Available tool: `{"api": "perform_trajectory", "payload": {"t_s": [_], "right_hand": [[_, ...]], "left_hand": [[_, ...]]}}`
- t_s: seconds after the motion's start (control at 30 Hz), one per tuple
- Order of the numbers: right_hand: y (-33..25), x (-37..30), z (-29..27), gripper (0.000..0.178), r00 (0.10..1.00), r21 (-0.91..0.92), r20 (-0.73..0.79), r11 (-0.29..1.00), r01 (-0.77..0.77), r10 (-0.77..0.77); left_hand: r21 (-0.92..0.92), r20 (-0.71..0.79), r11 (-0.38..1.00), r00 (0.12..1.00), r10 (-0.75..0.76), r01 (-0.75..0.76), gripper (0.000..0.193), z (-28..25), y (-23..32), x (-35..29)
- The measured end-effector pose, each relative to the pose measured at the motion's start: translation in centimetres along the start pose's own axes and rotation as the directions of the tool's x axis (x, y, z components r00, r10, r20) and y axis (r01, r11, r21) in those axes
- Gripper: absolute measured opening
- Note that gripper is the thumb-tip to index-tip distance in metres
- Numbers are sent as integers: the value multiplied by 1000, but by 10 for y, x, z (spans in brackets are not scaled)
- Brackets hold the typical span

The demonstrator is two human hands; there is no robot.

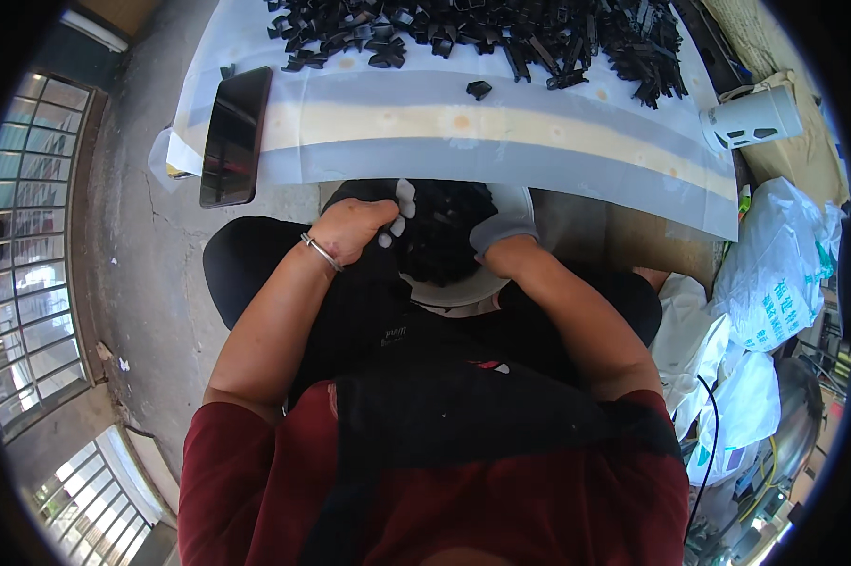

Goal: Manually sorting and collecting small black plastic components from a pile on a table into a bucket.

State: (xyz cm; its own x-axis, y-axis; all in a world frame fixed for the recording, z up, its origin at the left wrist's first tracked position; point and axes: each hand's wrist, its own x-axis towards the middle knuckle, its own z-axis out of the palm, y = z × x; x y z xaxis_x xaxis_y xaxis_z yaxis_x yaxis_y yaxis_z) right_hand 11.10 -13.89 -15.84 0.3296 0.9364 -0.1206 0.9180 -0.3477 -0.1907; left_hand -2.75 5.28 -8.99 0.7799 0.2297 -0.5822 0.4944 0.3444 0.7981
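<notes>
Between my knees sits a pale round basin [518, 200] heaped with small black pieces [439, 236]. At the basin's left side is my left hand [352, 229], its fingers curled and pale white coverings [405, 196] on the fingertips. What those fingers hold, if anything, is hidden. My right hand [508, 253] reaches over the basin's right side, partly wrapped in a grey covering [505, 227]. Its fingertips are lost to sight against the dark pieces. A metal bangle [322, 251] circles my left wrist.
Ahead stands a table with a pale flowered cover [378, 118], its near edge overhanging the basin. Many black pieces [444, 28] lie heaped at its far side, with one loose piece [479, 90] nearer. A dark phone [237, 137], white cup [751, 118] and plastic bags [774, 264] flank me.
</notes>
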Motion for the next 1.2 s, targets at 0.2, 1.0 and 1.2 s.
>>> {"api": "perform_trajectory", "payload": {"t_s": [0.2,1.0,1.2], "right_hand": [[-6,18,57,22,982,50,181,998,41,-49],[-2,29,53,26,975,293,-146,934,205,-168],[-47,-1,-51,24,978,203,-147,963,179,-151]], "left_hand": [[100,-15,994,999,42,-40,19,-8,2,0],[824,233,530,972,0,-198,31,-11,-15,14],[723,300,575,924,236,-382,45,6,-43,21]]}}
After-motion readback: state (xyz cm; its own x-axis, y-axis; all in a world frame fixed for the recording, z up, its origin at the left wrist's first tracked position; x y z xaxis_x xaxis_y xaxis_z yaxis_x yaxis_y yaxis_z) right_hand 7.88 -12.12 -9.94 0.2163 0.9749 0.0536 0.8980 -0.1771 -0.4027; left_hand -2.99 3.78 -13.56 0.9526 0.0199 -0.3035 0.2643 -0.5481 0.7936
